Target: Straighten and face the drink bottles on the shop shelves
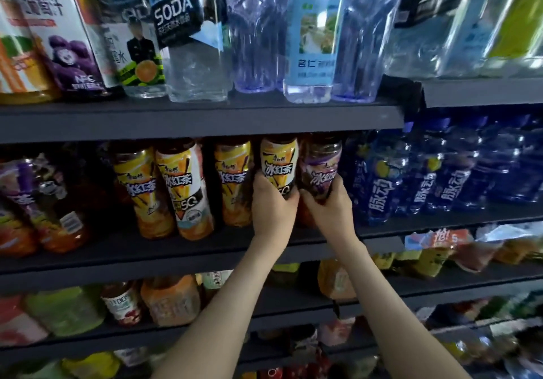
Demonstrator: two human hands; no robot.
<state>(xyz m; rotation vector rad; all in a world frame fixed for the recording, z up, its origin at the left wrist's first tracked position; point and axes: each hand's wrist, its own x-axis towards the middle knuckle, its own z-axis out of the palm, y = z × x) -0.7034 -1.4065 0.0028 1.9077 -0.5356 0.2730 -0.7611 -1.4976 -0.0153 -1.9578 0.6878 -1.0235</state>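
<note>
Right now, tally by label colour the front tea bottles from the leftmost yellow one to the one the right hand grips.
Yellow-label bottles: 2
White-label bottles: 2, one in the left hand
Purple-label bottle: 1, in the right hand
Total: 5

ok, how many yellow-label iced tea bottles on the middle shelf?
4: first bottle far left, second bottle beside it, third bottle right of that, fourth bottle gripped by the left hand. Others may hide behind.

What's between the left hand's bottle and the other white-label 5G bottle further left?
One yellow-label iced tea bottle stands between them, shown in the head view.
</note>
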